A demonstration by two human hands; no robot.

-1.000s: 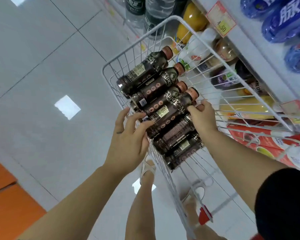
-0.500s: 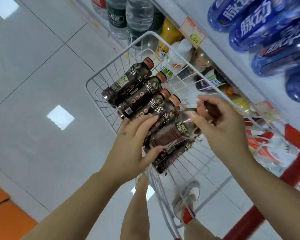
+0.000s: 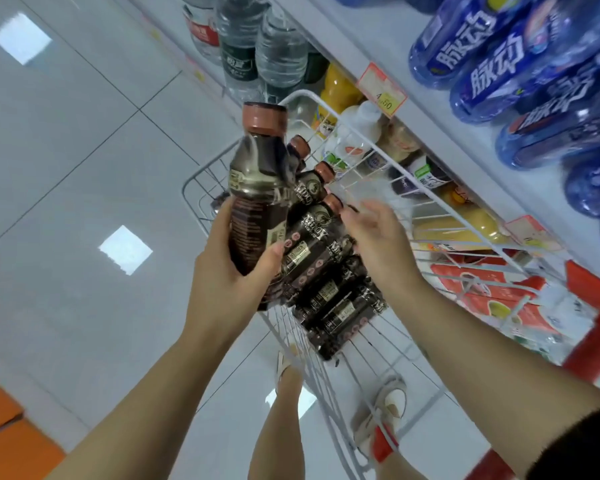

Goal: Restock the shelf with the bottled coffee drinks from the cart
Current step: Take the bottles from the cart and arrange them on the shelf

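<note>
The left hand (image 3: 236,275) has fingers and thumb wrapped round a dark brown plastic coffee bottle with a copper cap (image 3: 257,202), held upright over the white wire cart (image 3: 302,93). The right hand (image 3: 378,240) is loose, fingers spread, above the row of matching bottles (image 3: 326,271) lying in the cart; whether it touches them I cannot tell. The pale grey shelf (image 3: 378,36) stands just beside

One dark copper-capped coffee bottle (image 3: 257,202) raised upright above others lying in white wire cart (image 3: 329,98)
</note>
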